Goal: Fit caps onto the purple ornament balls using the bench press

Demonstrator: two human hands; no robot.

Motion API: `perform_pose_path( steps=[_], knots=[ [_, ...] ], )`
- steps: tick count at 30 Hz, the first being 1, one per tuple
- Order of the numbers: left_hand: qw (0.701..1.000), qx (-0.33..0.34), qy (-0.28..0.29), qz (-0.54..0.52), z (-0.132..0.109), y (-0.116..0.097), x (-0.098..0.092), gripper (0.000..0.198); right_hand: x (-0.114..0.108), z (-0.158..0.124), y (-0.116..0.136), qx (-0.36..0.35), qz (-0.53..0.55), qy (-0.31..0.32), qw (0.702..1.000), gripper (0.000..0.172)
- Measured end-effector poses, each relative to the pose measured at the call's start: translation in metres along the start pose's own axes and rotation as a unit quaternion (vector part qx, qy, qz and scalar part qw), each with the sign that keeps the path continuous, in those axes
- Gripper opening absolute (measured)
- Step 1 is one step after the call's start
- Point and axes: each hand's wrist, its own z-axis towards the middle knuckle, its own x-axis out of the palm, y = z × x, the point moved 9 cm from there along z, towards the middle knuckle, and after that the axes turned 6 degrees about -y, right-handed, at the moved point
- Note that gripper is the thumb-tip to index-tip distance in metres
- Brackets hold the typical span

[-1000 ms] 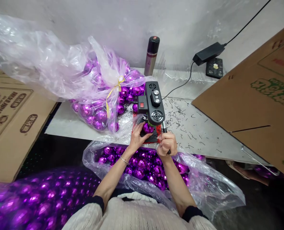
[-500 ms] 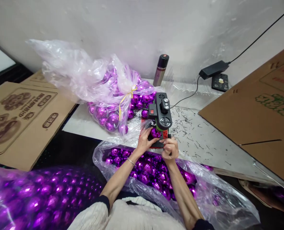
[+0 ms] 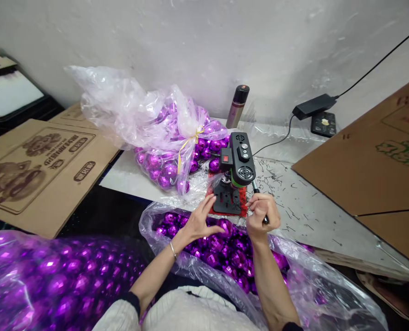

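Observation:
My right hand (image 3: pixel 263 214) is closed around the black-gripped lever (image 3: pixel 256 186) on the right side of a small black bench drill press (image 3: pixel 241 158). My left hand (image 3: pixel 201 220) is open, thumb and fingers spread, left of the press's slotted base plate (image 3: pixel 221 200). Just past my left thumb tip is a shiny purple faceted ball (image 3: pixel 226 226); whether it touches the thumb or the balls below, I cannot tell. Below my hands lies an opened clear plastic bag (image 3: pixel 149 220) full of such balls. No ball sits on the base plate.
A tied clear bag (image 3: pixel 166 124) of purple balls stands left of the press, a spray can (image 3: pixel 237 106) behind it. Dark shavings litter the white tabletop (image 3: pixel 280 197). Cardboard boxes (image 3: pixel 49 161) flank both sides. A power adapter (image 3: pixel 315 106) hangs by its cable at the back right.
My left hand has opened and drawn back toward the bag, taking the ball off the base plate. My right hand has swung the lever toward me and right.

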Motion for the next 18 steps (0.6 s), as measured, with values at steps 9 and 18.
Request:
perform_pose_path(
  steps=[9,18],
  knots=[
    [0.921,-0.358,0.026,0.155,0.151,0.104,-0.008,0.048,0.001,-0.003,0.002,-0.008,0.01,0.006,1.0,0.034],
    [0.916,-0.398,0.035,-0.009,0.148,0.117,0.017,0.048,0.001,-0.003,0.004,-0.018,0.002,0.014,1.0,0.034]
  ],
)
